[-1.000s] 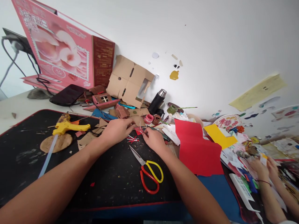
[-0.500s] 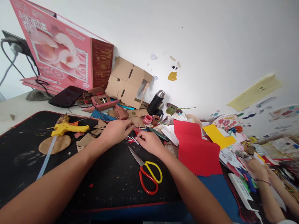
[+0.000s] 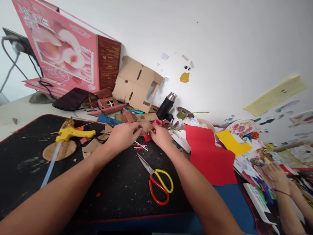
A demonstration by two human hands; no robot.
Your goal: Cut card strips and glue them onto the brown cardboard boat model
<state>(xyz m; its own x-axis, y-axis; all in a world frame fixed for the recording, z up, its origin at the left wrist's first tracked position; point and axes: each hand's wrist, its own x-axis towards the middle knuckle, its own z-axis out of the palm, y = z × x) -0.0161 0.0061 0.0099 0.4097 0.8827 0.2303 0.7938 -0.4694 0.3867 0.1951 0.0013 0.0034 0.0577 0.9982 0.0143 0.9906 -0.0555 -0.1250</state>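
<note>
My left hand (image 3: 125, 135) is closed in a pinch above the far side of the black mat. Facing it, my right hand (image 3: 160, 136) also has its fingertips pressed together. Whatever the fingers hold is too small to tell. A small red paper piece (image 3: 147, 137) shows between the two hands. Just nearer to me lies a loose pile of thin red and white strips (image 3: 141, 146). Scissors (image 3: 152, 172) with one yellow and one red handle rest on the mat below the strips, their blades slightly parted.
On the left, a yellow glue gun (image 3: 70, 133) rests by a round wooden disc (image 3: 59, 152). Cardboard scraps, paint jars and a black thermos (image 3: 166, 106) crowd the back. Red paper (image 3: 211, 156) lies right; beyond it, another person's hands (image 3: 276, 173) work.
Both hands have moved a little farther back from the strip pile, uncovering it, and the red paper piece now shows between them. The view has shifted slightly.
</note>
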